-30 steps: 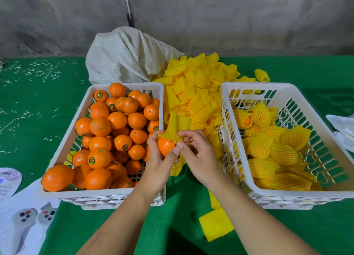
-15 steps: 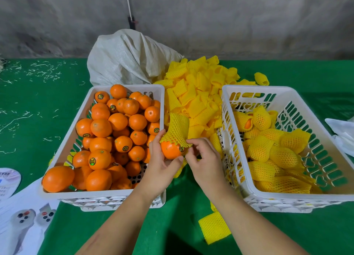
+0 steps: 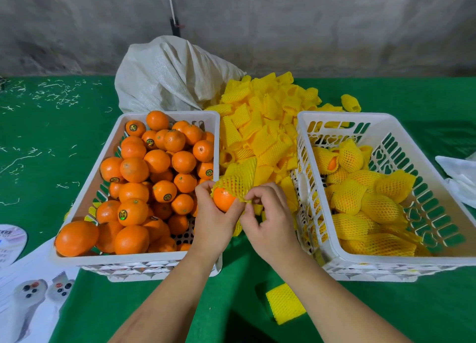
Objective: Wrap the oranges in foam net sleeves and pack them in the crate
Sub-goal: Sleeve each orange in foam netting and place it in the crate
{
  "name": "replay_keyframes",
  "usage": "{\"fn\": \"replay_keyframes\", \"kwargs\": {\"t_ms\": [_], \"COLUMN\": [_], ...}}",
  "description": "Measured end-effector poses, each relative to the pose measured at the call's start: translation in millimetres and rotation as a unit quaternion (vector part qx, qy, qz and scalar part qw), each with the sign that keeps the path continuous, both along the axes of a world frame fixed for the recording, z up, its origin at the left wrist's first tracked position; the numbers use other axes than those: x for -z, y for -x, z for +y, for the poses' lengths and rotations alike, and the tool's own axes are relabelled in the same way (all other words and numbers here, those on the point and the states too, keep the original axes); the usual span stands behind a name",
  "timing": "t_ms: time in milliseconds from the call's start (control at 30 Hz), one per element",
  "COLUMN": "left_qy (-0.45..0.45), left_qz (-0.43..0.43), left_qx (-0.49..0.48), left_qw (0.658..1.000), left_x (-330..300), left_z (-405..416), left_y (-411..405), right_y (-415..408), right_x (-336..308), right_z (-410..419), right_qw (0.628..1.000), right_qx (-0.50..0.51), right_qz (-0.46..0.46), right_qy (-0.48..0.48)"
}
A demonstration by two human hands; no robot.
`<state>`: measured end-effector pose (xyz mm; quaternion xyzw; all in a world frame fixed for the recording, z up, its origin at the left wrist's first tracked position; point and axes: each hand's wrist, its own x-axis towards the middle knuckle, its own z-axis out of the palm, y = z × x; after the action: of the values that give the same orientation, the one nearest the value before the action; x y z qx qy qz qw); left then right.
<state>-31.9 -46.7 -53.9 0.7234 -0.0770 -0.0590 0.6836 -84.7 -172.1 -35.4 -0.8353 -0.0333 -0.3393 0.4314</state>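
Sleeve (image 3: 238,179) now covers more of the orange (image 3: 223,199) at frame centre than a second ago. Your left hand (image 3: 215,223) grips the fruit; your right hand (image 3: 268,220) pinches the net's edge. Crate (image 3: 332,251) waits lower right.

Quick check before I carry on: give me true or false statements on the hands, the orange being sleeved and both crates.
1. The left hand holds an orange. True.
2. The foam sleeve fully covers that orange. False: its lower part is bare.
3. The right crate holds bare oranges. False: they are sleeved.
4. The right hand pinches the sleeve's edge. True.
5. The left crate is empty. False: it is piled with unwrapped oranges.
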Motion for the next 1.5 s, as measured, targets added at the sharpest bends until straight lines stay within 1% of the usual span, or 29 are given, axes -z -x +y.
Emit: {"fn": "replay_keyframes", "kwargs": {"t_ms": [33, 100, 167, 200, 233, 267, 333, 400, 467, 500, 533, 567, 600, 667, 733, 800, 833, 867, 967, 1033, 1100, 1233, 1300, 1333, 1367, 1433, 1467, 1500], "left_qy": [0.019, 0.099, 0.19, 0.213, 0.215, 0.195, 0.131, 0.084, 0.047, 0.025, -0.008, -0.052, -0.103, -0.177, -0.216, -0.233, -0.234, -0.229, -0.177, -0.139, -0.108, -0.077, -0.07, -0.056, -0.023, 0.048, 0.058, 0.047], "left_qz": [0.014, 0.067, 0.137, 0.16, 0.169, 0.162, 0.101, 0.025, -0.042, -0.082, -0.134, -0.197, -0.261, -0.361, -0.424, -0.456, -0.452, -0.43, -0.295, -0.24, -0.242, -0.29, -0.281, -0.252, -0.201, -0.097, -0.074, -0.078], "left_qx": [0.019, 0.063, 0.088, 0.091, 0.087, 0.075, 0.051, 0.035, 0.013, 0.005, 0.001, -0.003, -0.006, -0.017, -0.027, -0.031, -0.033, -0.036, -0.041, -0.044, -0.043, -0.005, 0.009, 0.023, 0.045, 0.069, 0.071, 0.077], "left_qw": [1.0, 0.991, 0.968, 0.96, 0.958, 0.964, 0.985, 0.996, 0.998, 0.996, 0.991, 0.979, 0.96, 0.915, 0.879, 0.859, 0.86, 0.872, 0.938, 0.96, 0.963, 0.954, 0.957, 0.966, 0.978, 0.992, 0.993, 0.993], "left_x": [-2.7, -7.6, -8.8, -8.7, -9.2, -10.1, -11.9, -12.4, -16.6, -20.5, -24.1, -26.8, -28.6, -29.4, -28.3, -26.7, -25.4, -23.9, -17.3, -15.5, -17.2, -17.5, -14.6, -12.3, -12.0, -13.1, -13.8, -15.9], "left_z": [-0.7, 0.7, 3.7, 4.8, 5.3, 5.0, 5.5, 7.1, 8.0, 8.1, 8.2, 8.7, 9.3, 10.1, 8.6, 5.2, 3.8, 2.4, -0.4, -1.6, -3.2, -11.0, -13.1, -13.6, -14.6, -16.6, -16.6, -16.4], "left_y": [0.1, -1.0, -0.5, 1.8, 5.1, 8.1, 12.2, 12.4, 9.6, 8.4, 7.2, 6.3, 6.3, 8.5, 11.6, 13.4, 13.5, 13.4, 14.7, 16.9, 20.7, 34.5, 37.6, 38.0, 37.4, 36.2, 35.4, 34.9], "right_y": [-0.8, -1.8, -1.9, -2.1, -2.4, -2.6, -3.0, -1.9, -0.5, -0.1, 0.2, 0.6, 0.5, -0.6, -2.3, -3.8, -4.6, -5.4, -6.1, -7.3, -8.9, -9.8, -7.1, -6.0, -4.6, -2.4, -2.4, -2.9], "right_x": [0.2, 1.5, 3.7, 4.5, 4.7, 4.3, 3.1, 3.2, 4.4, 5.0, 5.3, 5.0, 4.5, 4.4, 3.6, 2.2, 1.9, 2.1, -0.1, -5.2, -7.8, -3.5, -0.2, -0.2, -0.7, -3.9, -5.0, -5.9], "right_z": [-0.7, -2.5, -6.0, -8.8, -11.7, -13.8, -16.7, -18.7, -19.7, -19.4, -18.4, -16.8, -14.9, -12.5, -12.4, -12.7, -12.2, -11.6, -10.9, -14.1, -17.9, -14.3, -9.4, -8.3, -8.4, -7.7, -7.5, -7.9], "right_qw": [1.0, 0.996, 0.991, 0.988, 0.984, 0.98, 0.977, 0.98, 0.982, 0.978, 0.969, 0.954, 0.941, 0.935, 0.934, 0.928, 0.925, 0.923, 0.922, 0.934, 0.945, 0.955, 0.961, 0.959, 0.954, 0.929, 0.909, 0.896], "right_qx": [-0.019, -0.046, -0.051, -0.054, -0.058, -0.059, -0.049, -0.033, -0.021, -0.024, -0.039, -0.06, -0.074, -0.062, -0.037, -0.028, -0.023, -0.016, 0.011, 0.03, 0.052, 0.079, 0.085, 0.082, 0.068, 0.007, -0.025, -0.042], "right_qz": [0.018, 0.067, 0.116, 0.137, 0.155, 0.168, 0.175, 0.158, 0.144, 0.146, 0.153, 0.158, 0.157, 0.142, 0.126, 0.127, 0.131, 0.133, 0.119, 0.118, 0.12, 0.099, 0.093, 0.09, 0.086, 0.092, 0.107, 0.125], "right_qy": [-0.011, -0.031, -0.041, -0.053, -0.068, -0.084, -0.109, -0.117, -0.124, -0.147, -0.191, -0.247, -0.29, -0.32, -0.333, -0.349, -0.355, -0.361, -0.368, -0.335, -0.3, -0.267, -0.248, -0.256, -0.278, -0.358, -0.401, -0.424]}}
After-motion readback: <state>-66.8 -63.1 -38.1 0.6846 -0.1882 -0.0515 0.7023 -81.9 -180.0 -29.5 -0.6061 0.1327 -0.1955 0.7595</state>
